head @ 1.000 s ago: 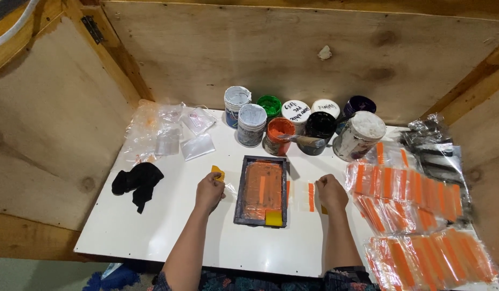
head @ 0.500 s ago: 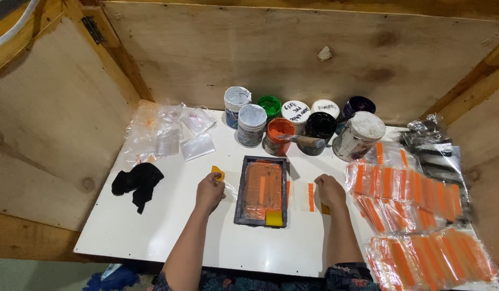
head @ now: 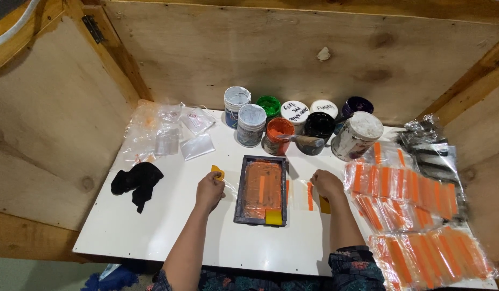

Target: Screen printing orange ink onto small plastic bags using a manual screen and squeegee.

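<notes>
screen frame unmoved; both hands stay beside it.

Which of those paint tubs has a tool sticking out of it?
The open tub of orange paint, in the front row of tubs. A paint-smeared tool rests across its rim; the other tubs have nothing resting on them.

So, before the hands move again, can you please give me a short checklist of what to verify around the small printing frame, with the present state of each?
1. Left hand holds the yellow scraper: ok.
2. Right hand rests on the clear bag with an orange strip: ok.
3. Dark frame lies flat between the hands: ok.
4. Orange paint covers the frame's screen: ok.
5. Open orange paint jar stands upright, apart from the frame: ok.
6. Paint wet or dry: cannot tell.
</notes>
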